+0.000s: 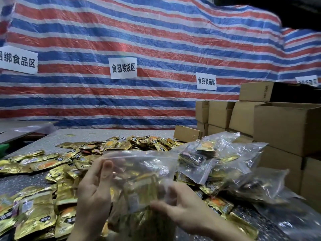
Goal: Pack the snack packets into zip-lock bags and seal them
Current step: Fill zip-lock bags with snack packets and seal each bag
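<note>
I hold a clear zip-lock bag (144,169) upright in front of me, with gold snack packets (140,190) inside it. My left hand (95,185) pinches the bag's upper left corner, thumb on the near side by the zip strip. My right hand (180,207) grips the bag's lower part, its fingers curled round the packets through the plastic. Loose gold packets (52,164) cover the table in a wide heap around and behind the bag.
Filled zip-lock bags (217,153) lie piled to the right. Stacked cardboard boxes (281,126) stand at the right edge, one small box (186,133) behind the heap. A striped tarpaulin (156,40) with paper signs forms the back wall.
</note>
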A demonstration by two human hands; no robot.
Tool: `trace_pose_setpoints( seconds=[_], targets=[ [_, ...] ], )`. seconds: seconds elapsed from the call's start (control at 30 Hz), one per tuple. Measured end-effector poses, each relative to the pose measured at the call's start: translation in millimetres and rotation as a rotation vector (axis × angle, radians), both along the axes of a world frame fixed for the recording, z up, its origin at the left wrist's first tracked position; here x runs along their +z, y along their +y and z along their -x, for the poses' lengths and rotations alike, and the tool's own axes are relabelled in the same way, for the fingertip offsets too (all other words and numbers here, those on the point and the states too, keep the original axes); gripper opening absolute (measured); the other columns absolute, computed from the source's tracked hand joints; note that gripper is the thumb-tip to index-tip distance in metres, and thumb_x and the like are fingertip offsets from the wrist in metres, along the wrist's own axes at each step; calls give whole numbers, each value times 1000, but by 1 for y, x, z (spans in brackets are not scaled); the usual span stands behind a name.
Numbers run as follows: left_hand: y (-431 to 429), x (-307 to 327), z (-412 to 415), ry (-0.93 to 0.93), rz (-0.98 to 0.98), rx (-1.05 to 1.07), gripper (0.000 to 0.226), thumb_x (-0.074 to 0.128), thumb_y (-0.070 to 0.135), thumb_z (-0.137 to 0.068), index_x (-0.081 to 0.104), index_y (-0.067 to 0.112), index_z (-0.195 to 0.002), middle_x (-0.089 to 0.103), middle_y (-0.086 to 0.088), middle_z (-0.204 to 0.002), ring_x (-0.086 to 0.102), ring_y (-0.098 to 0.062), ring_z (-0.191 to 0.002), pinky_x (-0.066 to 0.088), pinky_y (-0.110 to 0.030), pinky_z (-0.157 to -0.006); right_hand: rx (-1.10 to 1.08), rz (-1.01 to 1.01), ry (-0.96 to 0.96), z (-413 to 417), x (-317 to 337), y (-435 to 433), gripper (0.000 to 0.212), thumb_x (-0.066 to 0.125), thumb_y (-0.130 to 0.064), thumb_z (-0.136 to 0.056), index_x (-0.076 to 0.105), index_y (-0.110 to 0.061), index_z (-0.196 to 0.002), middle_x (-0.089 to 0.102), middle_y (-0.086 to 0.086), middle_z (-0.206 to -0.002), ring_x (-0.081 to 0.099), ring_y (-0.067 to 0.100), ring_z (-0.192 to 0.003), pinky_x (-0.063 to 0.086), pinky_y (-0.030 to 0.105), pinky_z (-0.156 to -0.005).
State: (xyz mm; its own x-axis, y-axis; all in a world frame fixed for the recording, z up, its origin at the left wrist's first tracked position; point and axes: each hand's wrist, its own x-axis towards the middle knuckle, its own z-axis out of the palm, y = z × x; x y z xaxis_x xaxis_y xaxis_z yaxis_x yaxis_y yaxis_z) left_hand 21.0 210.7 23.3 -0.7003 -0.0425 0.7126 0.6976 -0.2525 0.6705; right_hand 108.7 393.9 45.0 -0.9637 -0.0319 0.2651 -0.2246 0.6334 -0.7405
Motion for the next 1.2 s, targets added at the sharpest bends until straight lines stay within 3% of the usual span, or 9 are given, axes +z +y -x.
trace_pose_setpoints(
  seconds=[0.2, 0.33, 0.43, 0.53, 0.6, 0.7, 0.83, 0.97, 1.2],
  targets=[
    [11, -18, 4, -63, 217, 2, 59, 57, 53, -87, 34, 51, -141, 46, 34, -136, 53, 11, -116, 55, -15, -69, -162, 122, 103, 5, 45, 26, 25, 72, -32, -89, 64, -11, -99, 72, 5, -96, 70, 19, -88, 59, 33, -75],
    [14, -25, 1, 50, 454, 74, 52, 52, 53, -89, 37, 51, -139, 47, 27, -137, 45, 14, -123, 45, -31, -94, -391, 248, 193, 34, 92, 68, 19, 70, -22, -92, 60, -11, -80, 69, 3, -78, 65, 7, -60, 46, 16, -46],
    [15, -27, -1, 86, 505, 48, 48, 50, 51, -85, 42, 52, -133, 50, 27, -133, 47, 12, -121, 49, -13, -86, -595, 204, 296, 58, 122, 108, 29, 70, -21, -94, 57, -12, -70, 59, 2, -61, 52, 8, -42, 40, 20, -38],
    [15, -27, -3, 135, 551, 65, 41, 50, 49, -87, 46, 52, -128, 49, 39, -127, 49, 11, -119, 43, -14, -84, -833, -26, 317, 82, 124, 142, 23, 68, -24, -93, 59, -12, -75, 53, -1, -56, 50, 15, -51, 45, 31, -51],
    [14, -28, -2, 153, 565, 82, 38, 52, 43, -89, 50, 51, -126, 50, 39, -126, 51, 9, -118, 40, -17, -88, -961, -324, 135, 92, 105, 154, 26, 60, -25, -96, 64, -4, -111, 68, 9, -87, 64, 25, -79, 53, 39, -77],
    [13, -29, 1, 152, 557, 87, 30, 54, 40, -96, 53, 49, -125, 52, 37, -125, 52, 8, -116, 41, -20, -88, -1173, -569, -96, 100, 76, 161, 70, 55, -28, -97, 27, 10, -149, 54, 25, -138, 47, 40, -130, 36, 47, -111],
    [11, -27, 2, 149, 549, 89, 33, 52, 40, -90, 56, 44, -122, 56, 33, -120, 55, 4, -113, 44, -23, -87, -1308, -590, -39, 102, 85, 154, 75, 54, -37, -98, 23, 10, -148, 42, 25, -146, 41, 37, -130, 33, 43, -107],
    [12, -27, 3, 168, 562, 88, 30, 52, 41, -91, 55, 46, -120, 56, 33, -121, 55, 4, -115, 45, -25, -89, -1207, -568, 107, 92, 97, 123, 91, 59, -46, -92, 14, 7, -152, 27, 25, -155, 28, 39, -140, 25, 52, -113],
    [11, -33, 10, 125, 526, 180, 27, 54, 40, -92, 61, 37, -118, 63, 25, -109, 62, -3, -102, 51, -24, -81, -388, -242, 543, 86, 13, 0, 21, 60, -38, -90, 58, -25, -107, 56, -9, -106, 55, 9, -95, 52, 36, -83]
  ],
)
